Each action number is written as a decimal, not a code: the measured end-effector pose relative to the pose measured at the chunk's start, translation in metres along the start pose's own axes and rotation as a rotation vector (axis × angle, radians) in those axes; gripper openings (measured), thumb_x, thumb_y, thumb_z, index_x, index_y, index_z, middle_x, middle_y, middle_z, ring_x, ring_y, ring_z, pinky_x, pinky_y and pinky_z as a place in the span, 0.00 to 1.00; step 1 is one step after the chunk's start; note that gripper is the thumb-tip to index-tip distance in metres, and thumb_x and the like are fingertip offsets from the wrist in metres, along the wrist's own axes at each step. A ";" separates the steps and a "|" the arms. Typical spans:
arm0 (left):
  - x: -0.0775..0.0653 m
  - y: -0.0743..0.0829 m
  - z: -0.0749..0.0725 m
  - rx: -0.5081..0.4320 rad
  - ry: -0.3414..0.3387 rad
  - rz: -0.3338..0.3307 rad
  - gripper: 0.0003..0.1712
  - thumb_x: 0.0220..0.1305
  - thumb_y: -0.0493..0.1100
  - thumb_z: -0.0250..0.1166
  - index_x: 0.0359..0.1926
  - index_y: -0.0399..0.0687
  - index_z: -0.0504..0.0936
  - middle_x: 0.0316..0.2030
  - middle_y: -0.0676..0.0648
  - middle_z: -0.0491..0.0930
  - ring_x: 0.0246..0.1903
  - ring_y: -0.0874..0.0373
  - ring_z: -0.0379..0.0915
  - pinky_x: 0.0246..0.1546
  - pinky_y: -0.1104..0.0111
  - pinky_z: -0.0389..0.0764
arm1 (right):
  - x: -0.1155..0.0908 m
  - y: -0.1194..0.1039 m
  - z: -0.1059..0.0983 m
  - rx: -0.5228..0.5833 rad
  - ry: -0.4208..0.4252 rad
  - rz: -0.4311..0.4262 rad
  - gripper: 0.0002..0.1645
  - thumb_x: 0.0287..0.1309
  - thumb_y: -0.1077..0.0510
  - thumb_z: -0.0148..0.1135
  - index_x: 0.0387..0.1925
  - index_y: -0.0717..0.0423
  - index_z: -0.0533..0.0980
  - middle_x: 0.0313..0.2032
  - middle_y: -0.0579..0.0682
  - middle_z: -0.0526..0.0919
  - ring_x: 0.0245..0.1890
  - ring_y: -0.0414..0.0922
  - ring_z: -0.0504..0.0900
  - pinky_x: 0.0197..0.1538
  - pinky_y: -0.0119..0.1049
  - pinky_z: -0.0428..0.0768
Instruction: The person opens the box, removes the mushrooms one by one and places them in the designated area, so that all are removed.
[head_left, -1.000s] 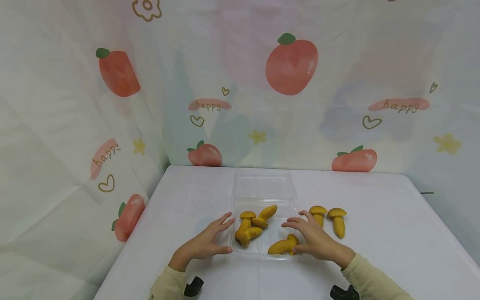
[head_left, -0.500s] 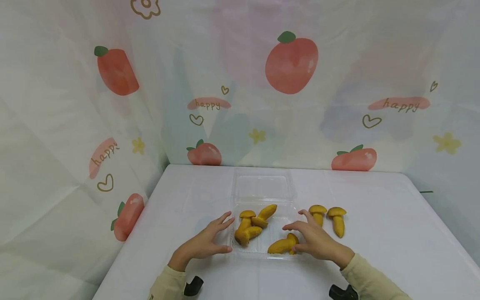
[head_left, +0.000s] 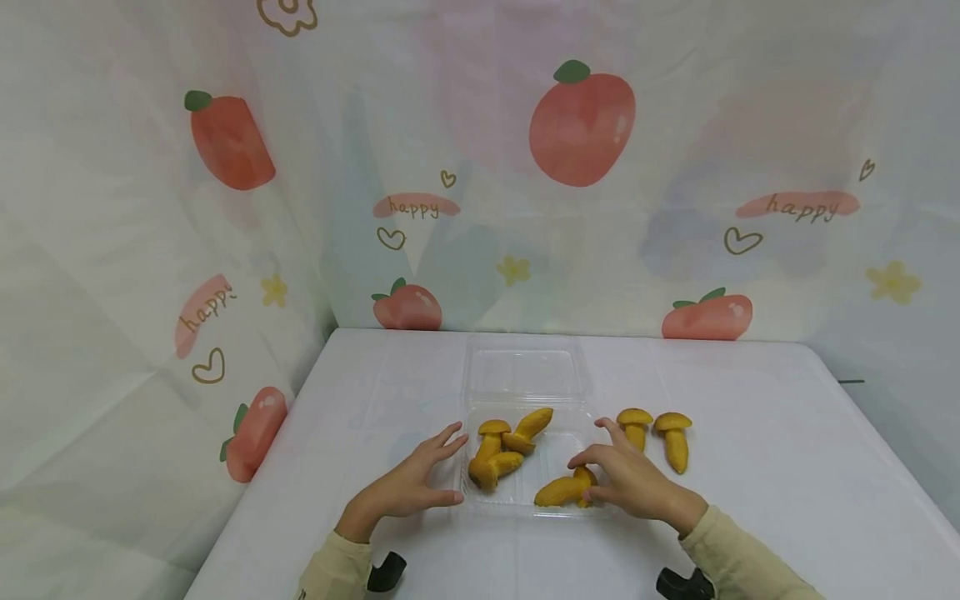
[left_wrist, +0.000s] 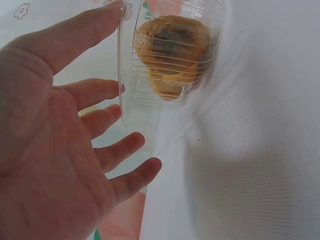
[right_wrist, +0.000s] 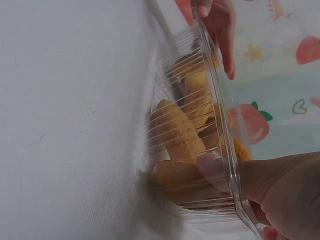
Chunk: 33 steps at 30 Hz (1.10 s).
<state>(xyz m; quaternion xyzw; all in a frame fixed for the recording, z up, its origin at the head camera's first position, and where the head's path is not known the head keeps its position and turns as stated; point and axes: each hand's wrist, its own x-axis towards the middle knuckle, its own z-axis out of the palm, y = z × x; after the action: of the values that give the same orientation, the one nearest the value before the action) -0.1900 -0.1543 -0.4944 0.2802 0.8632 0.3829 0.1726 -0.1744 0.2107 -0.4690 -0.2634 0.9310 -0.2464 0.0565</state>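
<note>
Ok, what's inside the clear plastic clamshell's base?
Four yellow mushrooms: in the head view, three bunched at left and a single mushroom at front right, its cap partly covered by the right hand. The container floor directly beneath them is hidden from above.

A: Head cam?
B: High, facing forward and down. Farthest off; gets counter (head_left: 390,392), clear clamshell box (head_left: 558,442), printed backdrop (head_left: 465,125).
A: Left wrist?
B: Rolled sideways, counter along right edge. Very close, past left hand (left_wrist: 55,145) to the box wall.
A: Right?
B: Rolled too, counter at left. Close, past right hand (right_wrist: 287,195), through ribbed wall at mushrooms (right_wrist: 175,132).
A: Overlap?
B: Wrist views share box and left hand, from opposite sides.
</note>
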 end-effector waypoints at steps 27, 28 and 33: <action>0.000 0.000 -0.001 -0.003 0.000 0.006 0.49 0.65 0.49 0.71 0.79 0.45 0.56 0.82 0.42 0.41 0.80 0.38 0.40 0.73 0.34 0.53 | 0.011 0.000 -0.023 0.337 0.272 -0.006 0.22 0.64 0.56 0.68 0.58 0.55 0.78 0.54 0.59 0.75 0.47 0.45 0.82 0.53 0.43 0.86; 0.000 0.001 -0.001 -0.004 -0.001 0.005 0.49 0.65 0.49 0.71 0.79 0.45 0.56 0.82 0.42 0.41 0.80 0.37 0.40 0.73 0.34 0.53 | 0.011 0.000 -0.024 0.373 0.276 -0.010 0.22 0.64 0.58 0.67 0.59 0.57 0.77 0.55 0.61 0.74 0.47 0.46 0.84 0.51 0.40 0.86; -0.001 0.002 -0.001 -0.005 -0.006 0.006 0.48 0.65 0.48 0.70 0.79 0.45 0.56 0.82 0.43 0.41 0.80 0.37 0.40 0.73 0.34 0.53 | 0.011 0.001 -0.025 0.471 0.317 -0.044 0.24 0.67 0.64 0.63 0.62 0.62 0.73 0.60 0.65 0.71 0.45 0.46 0.85 0.44 0.27 0.84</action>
<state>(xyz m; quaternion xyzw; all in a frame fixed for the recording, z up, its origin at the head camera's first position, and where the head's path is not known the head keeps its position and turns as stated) -0.1886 -0.1545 -0.4926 0.2836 0.8608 0.3847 0.1750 -0.1905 0.2162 -0.4468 -0.2211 0.8393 -0.4954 -0.0355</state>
